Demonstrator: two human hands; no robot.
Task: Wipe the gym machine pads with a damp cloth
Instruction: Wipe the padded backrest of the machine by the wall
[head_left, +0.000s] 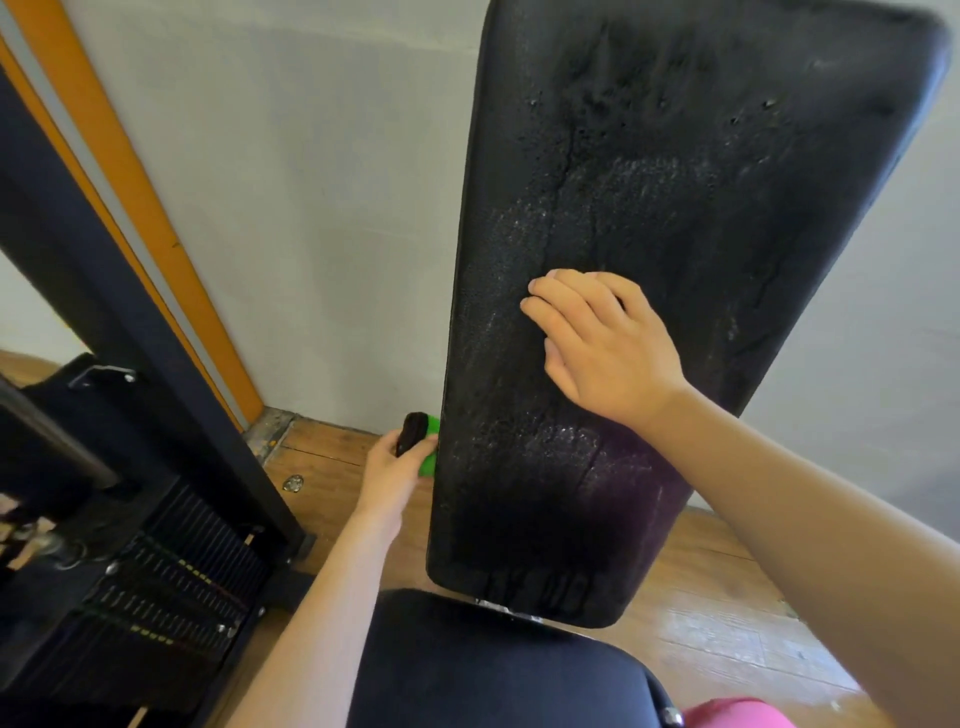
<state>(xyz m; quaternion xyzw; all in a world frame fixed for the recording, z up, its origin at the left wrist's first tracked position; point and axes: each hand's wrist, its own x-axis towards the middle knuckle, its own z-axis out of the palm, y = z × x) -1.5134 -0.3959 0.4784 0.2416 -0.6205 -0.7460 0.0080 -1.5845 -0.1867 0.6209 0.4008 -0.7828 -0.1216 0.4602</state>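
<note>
A tall black back pad (675, 156) stands upright in front of me, its worn surface speckled with wet droplets. My right hand (608, 348) rests on the pad's middle with loosely bent fingers; no cloth shows under it. My left hand (389, 478) grips a green bottle with a black top (415, 434) just beside the pad's left edge, low down. Most of the bottle is hidden by the pad and my fingers. Below the back pad lies the black seat pad (493, 670).
A black machine post (130, 332) and a weight stack (166, 587) stand at the left. Behind is a grey wall with an orange stripe (156, 234). The floor is wood (727, 597). Something pink (737, 714) shows at the bottom edge.
</note>
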